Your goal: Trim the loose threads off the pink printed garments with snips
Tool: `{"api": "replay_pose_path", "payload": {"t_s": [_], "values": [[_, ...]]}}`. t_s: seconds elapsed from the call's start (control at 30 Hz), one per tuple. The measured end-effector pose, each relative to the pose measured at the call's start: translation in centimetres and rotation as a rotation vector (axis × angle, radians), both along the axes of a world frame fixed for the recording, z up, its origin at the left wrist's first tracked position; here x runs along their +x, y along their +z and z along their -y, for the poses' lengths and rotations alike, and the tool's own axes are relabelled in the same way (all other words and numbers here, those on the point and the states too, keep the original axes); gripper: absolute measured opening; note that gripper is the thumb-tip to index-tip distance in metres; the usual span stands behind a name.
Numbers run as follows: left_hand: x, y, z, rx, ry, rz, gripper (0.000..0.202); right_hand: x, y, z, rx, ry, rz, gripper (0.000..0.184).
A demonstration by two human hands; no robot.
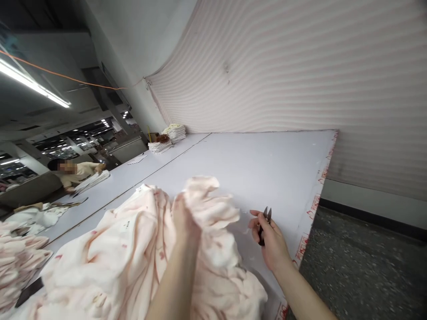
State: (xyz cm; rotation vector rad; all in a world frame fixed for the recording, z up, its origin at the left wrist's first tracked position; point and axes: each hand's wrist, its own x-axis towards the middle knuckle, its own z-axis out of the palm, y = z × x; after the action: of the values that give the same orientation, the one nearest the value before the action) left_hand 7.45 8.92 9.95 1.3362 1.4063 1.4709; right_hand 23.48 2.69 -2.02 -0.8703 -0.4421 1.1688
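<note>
Left hand [186,222]: against the cloth [216,213]; blurred, cannot tell its grip
Right hand [274,242]: grip clamped on snips [261,239]; right of the cloth
Bench [267,169]: under the heaped cloth

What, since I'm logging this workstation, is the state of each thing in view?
Pink-and-white cloth, heaped and rumpled
Snips, blades upward, tips apart
Right hand, closed around the snips
Left hand, at the cloth, blurred; grip unclear
Table, flat, partly covered
Striped sheet, hanging, rippled
White stacks, piled at the table's far end
Tube light, lit
Orange cord, strung overhead
</note>
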Motion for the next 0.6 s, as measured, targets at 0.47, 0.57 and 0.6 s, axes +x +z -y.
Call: {"api": "replay_pose_path", "payload": {"t_s": [0.47, 0.57, 0.6], "values": [[-5.5, -13.3, 12.6, 0.145, -0.591, -1.422, 0.067, -6.2, -1.3, -7.8, 0.347, 0.374, 1.014, 0.056], [-7.7, -10.9, 13.0, -0.117, -0.796, -1.58, 0.035, -6.5, -3.0, -8.4, 0.363, 0.512, 1.192, 0.057], [-8.5, -9.7, 13.4, -0.194, -0.822, -1.638, 0.025, -6.3, -3.4, -8.3, 0.355, 0.532, 1.245, 0.051]]}}
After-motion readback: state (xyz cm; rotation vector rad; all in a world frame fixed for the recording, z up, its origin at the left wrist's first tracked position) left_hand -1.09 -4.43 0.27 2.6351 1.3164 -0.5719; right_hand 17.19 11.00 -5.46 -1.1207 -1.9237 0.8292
